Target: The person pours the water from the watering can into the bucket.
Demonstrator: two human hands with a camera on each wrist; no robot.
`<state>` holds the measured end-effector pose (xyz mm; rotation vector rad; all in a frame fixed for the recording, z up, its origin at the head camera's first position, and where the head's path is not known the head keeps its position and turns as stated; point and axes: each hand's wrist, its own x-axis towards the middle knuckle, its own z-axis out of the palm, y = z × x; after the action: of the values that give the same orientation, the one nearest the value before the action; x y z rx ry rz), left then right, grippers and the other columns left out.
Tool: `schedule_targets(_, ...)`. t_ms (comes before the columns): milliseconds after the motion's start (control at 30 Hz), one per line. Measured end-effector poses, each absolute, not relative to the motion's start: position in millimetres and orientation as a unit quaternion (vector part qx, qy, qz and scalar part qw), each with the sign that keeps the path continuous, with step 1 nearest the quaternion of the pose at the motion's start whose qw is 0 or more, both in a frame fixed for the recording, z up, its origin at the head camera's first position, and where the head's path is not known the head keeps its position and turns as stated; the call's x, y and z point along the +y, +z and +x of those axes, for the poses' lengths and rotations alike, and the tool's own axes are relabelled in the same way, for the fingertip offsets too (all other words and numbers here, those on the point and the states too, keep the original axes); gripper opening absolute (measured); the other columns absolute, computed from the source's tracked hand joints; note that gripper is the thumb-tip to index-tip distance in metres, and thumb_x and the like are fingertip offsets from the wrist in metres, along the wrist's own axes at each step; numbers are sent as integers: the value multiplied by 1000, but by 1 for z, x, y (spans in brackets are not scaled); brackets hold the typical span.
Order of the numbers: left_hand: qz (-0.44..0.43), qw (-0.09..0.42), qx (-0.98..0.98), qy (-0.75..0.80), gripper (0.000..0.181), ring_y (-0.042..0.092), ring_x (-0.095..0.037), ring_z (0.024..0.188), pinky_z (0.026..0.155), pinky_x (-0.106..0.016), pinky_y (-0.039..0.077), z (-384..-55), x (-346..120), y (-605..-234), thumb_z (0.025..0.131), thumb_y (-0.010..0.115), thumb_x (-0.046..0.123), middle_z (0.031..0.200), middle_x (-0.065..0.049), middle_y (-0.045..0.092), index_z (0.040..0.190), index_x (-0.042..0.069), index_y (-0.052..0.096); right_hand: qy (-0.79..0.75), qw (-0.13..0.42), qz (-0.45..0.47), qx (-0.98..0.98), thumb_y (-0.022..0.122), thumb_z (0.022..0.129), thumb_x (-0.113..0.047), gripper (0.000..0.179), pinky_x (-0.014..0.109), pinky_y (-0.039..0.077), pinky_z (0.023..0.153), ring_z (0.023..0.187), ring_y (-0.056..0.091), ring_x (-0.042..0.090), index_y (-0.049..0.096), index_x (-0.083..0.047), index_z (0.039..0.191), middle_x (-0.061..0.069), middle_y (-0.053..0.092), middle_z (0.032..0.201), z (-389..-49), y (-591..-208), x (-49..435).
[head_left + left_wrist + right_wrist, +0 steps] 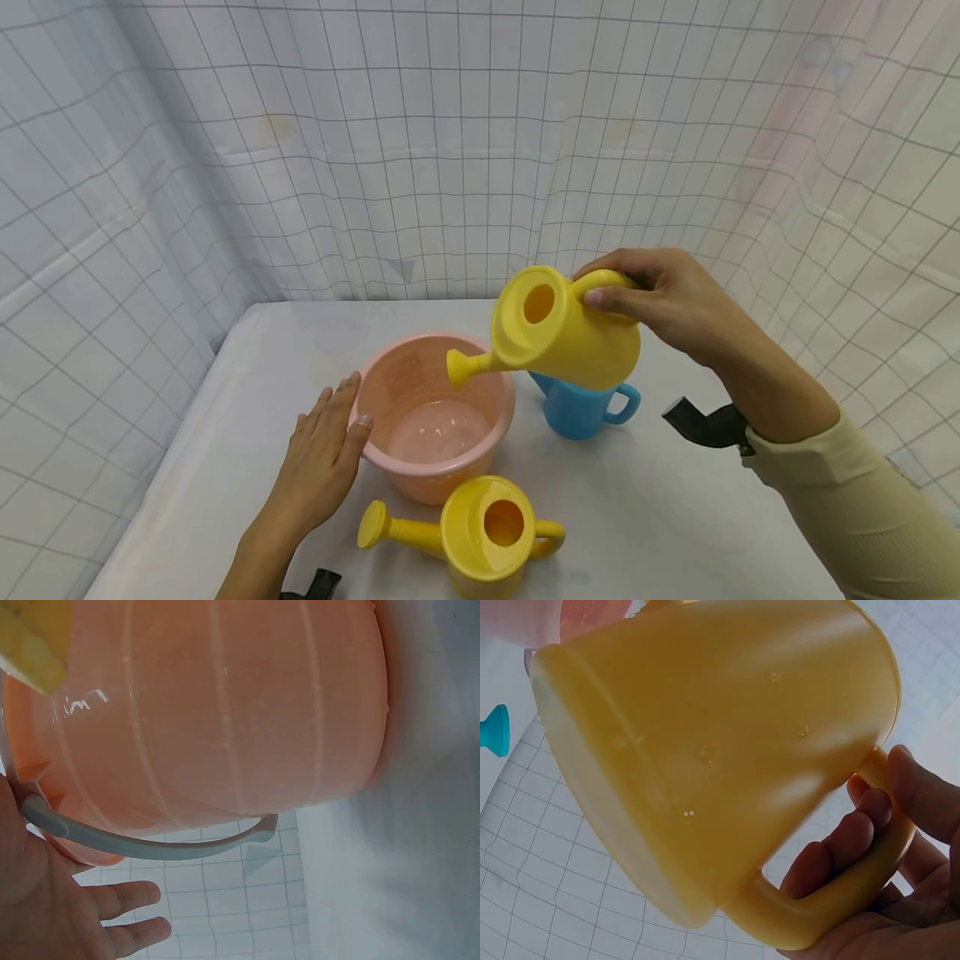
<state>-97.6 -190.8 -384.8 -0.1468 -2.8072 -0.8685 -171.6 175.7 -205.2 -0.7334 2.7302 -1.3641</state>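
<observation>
My right hand [660, 304] grips the handle of a yellow watering can [592, 346], held in the air and tilted so its spout points down over the pink bucket [498, 442]. In the right wrist view, fingers [836, 851] curl round that handle [855, 881]. Straight fingers of my left hand [318, 454] touch the bucket's left rim. A little clear liquid seems to lie in the bucket. The left wrist view shows the bucket's ribbed side [225, 712] and its grey carrying handle [165, 850] beside the left hand [45, 900].
A second yellow watering can [483, 533] stands upright at the front of the white table [675, 517], its spout to the left. Behind the raised can, a blue watering can [577, 412] stands right of the bucket. White grid-patterned curtains [450, 150] enclose the table.
</observation>
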Motion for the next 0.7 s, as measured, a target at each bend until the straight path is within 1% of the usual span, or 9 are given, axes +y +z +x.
schedule_targets(433,-50,100,-950,-292,56,13,-41,145,109,-70,8,-98,-191,-385,102,31,42,158,-8,21,153,27,13,-456,-8,-246,855,64,89,-32,23,29,54,76,89,60,21,68,-20,108,0,69,103,-173,-212,181)
schedule_targets(700,-52,101,-949,-294,56,13,-41,145,108,-70,8,-98,-192,-385,102,31,42,157,-12,23,153,27,13,-472,-19,-236,849,64,90,-29,27,26,53,79,92,60,20,68,-14,113,-3,69,105,-170,-217,183)
